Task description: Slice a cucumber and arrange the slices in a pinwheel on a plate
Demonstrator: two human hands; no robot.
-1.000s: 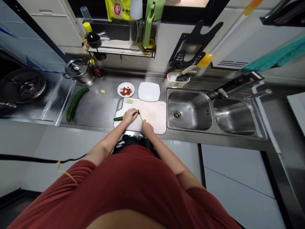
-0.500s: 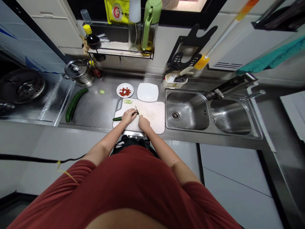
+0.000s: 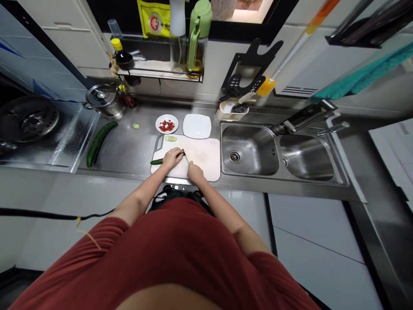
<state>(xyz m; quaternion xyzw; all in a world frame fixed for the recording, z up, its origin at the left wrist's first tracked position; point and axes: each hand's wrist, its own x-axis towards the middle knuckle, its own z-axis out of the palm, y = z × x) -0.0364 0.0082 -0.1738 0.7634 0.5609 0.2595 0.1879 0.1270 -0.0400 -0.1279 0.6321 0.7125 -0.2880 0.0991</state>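
My left hand [image 3: 172, 158] is closed over a dark green cucumber [image 3: 156, 162] lying across the white cutting board [image 3: 206, 155]; one end sticks out to the left, and a short cut end shows past my fingers. In my right hand [image 3: 195, 172] is a knife [image 3: 186, 156], its handle hidden in my fist and its thin blade angled up and left, at the cucumber's cut end. Whether the edge touches the cucumber I cannot tell. Several cucumber slices [image 3: 171, 138] lie in an overlapping row at the board's upper left.
Behind the board stand a plate of chopped red pieces [image 3: 167, 125] and a white square plate [image 3: 197, 125]. A second cucumber [image 3: 99, 142], a cucumber end piece [image 3: 136, 125] and a lidded pot [image 3: 105, 101] are to the left. A double sink [image 3: 250, 148] borders the board's right.
My right hand with the knife has drawn slightly toward me, away from my left hand. My left hand still holds the cucumber. The whole view has shifted a little.
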